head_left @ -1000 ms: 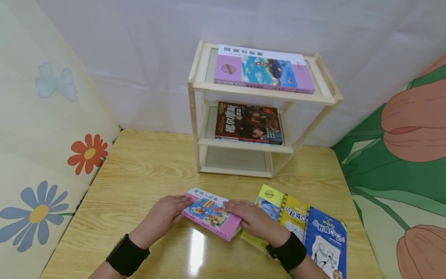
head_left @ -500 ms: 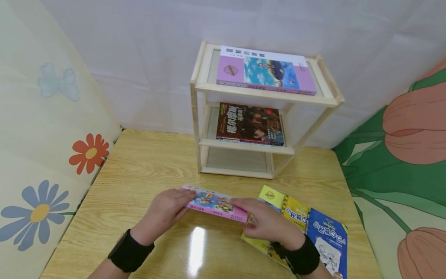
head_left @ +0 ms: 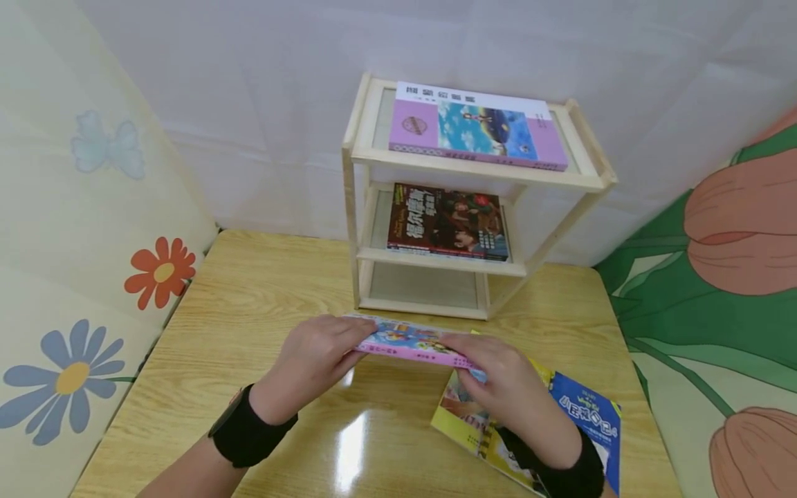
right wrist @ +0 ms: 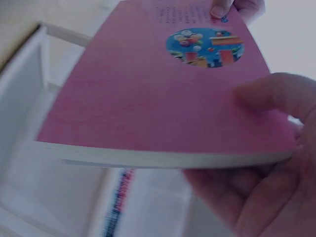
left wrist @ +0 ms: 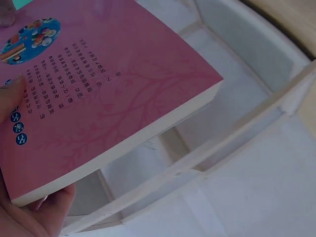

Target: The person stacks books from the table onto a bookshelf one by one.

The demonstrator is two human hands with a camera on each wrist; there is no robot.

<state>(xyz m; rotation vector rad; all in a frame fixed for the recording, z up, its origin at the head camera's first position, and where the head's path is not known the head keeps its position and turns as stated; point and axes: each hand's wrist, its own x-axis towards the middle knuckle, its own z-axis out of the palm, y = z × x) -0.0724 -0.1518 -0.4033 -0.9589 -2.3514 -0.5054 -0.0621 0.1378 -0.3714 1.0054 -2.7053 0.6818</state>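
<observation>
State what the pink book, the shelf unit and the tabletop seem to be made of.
Pink book: paper with a thin card cover, seemingly smooth; pale page edges line the cover.
Shelf unit: frame likely pale wood, rather matte, going by its cream-tan colour and little sheen.
Tabletop: wood or wood-look laminate, glossy; it shows grain lines and a bright reflection.

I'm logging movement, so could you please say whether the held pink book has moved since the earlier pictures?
Yes: judged against the wooden shelf, the pink book has moved rightward and upward in the head view.
</observation>
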